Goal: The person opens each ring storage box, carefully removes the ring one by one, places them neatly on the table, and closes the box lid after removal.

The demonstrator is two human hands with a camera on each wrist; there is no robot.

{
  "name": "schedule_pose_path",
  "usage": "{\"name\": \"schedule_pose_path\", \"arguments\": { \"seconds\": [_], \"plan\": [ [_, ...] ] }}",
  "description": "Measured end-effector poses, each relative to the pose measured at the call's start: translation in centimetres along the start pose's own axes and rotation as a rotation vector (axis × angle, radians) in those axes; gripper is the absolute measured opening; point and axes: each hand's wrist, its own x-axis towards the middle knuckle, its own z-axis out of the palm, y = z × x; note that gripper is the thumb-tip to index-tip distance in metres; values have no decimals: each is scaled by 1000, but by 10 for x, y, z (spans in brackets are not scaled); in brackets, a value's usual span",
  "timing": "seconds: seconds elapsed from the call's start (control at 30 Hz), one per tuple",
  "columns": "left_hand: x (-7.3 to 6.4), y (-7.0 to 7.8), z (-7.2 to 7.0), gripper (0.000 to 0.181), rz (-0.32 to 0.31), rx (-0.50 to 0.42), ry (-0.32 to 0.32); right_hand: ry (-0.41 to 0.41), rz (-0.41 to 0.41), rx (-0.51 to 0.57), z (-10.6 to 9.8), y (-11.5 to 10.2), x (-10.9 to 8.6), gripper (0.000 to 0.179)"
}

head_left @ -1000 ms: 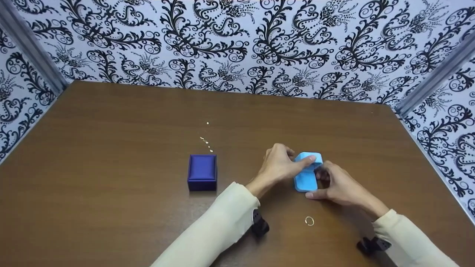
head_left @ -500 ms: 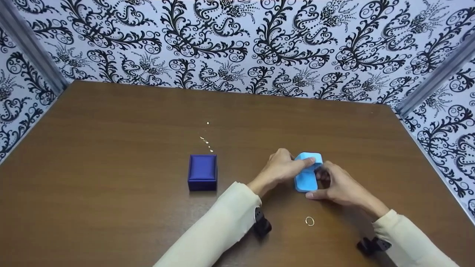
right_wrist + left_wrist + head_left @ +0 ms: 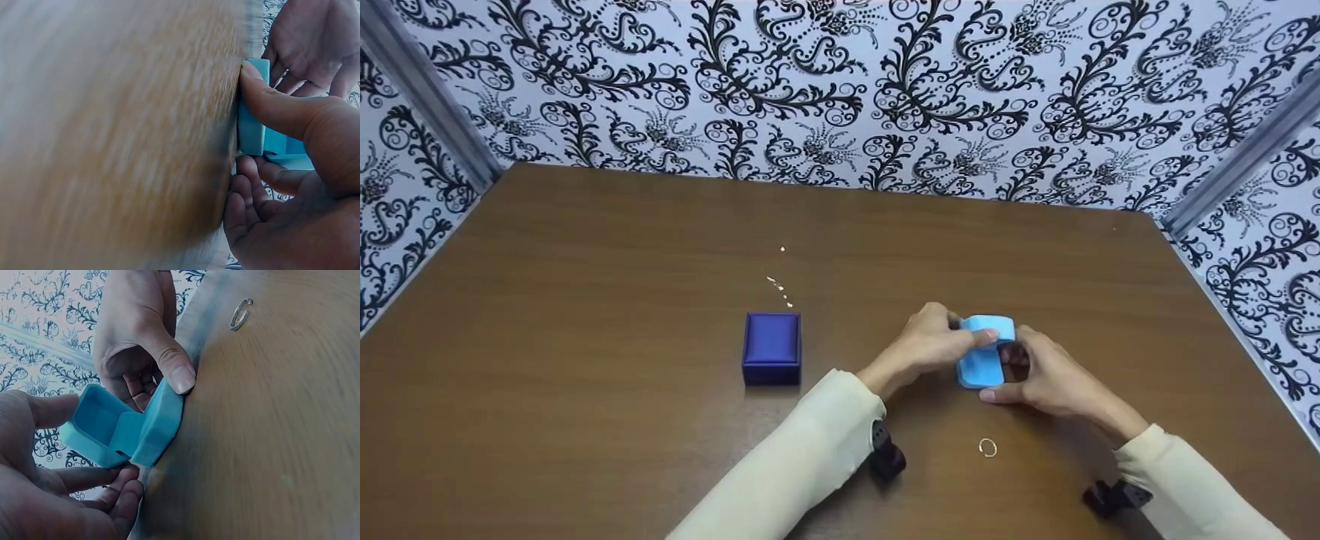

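A light blue ring box stands on the table with its hinged lid partly raised. My left hand pinches that lid, thumb on its front and fingers behind. The base is held by my right hand, the thumb at the front edge and the fingers at the back. Inside the lid the left wrist view shows bare light blue lining. A thin ring, silvery in the left wrist view, lies on the table in front of the box, touched by neither hand.
To the left of the hands sits a closed dark blue box. Several small pale flecks lie behind it on the brown table. Patterned walls rise at the back and both sides.
The light blue lid has tipped forward and down a little under my left hand, which has lowered slightly. My right hand keeps its hold on the base; the ring has not moved.
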Motion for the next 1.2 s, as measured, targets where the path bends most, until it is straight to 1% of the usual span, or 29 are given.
{"name": "schedule_pose_path", "arguments": {
  "seconds": [0.07, 0.2, 0.37, 0.5, 0.67, 0.73, 0.93, 1.07, 1.2],
  "plan": [
    [0, -1, 0, 39, 19, 3, -4, -2, 2, 7, 0, 0, 0, 71],
    [-1, -3, -1, 38, 68, 38, -6, 1, -12, 10, 1, 1, 0, 69],
    [-1, -6, -2, 43, 128, 77, -16, 20, -6, -22, 1, 1, -1, 64],
    [-3, -8, -2, 45, 171, 129, -18, 26, -12, -26, 1, 1, -1, 64],
    [-5, -8, -2, 42, 228, 226, -4, 24, -26, -13, 1, 1, -1, 64],
    [-7, -8, -1, 44, 249, 267, 5, 20, -30, -13, 0, 1, -1, 63],
    [-9, -12, 3, 36, 345, 385, 15, 20, -36, -37, 0, 0, -1, 63],
    [-12, -15, 6, 38, 378, 509, 39, 36, -54, -44, -1, 0, 0, 62],
    [-14, -17, 10, 42, 396, 590, 55, 33, -70, -38, 0, 0, 0, 63]
  ]
}}
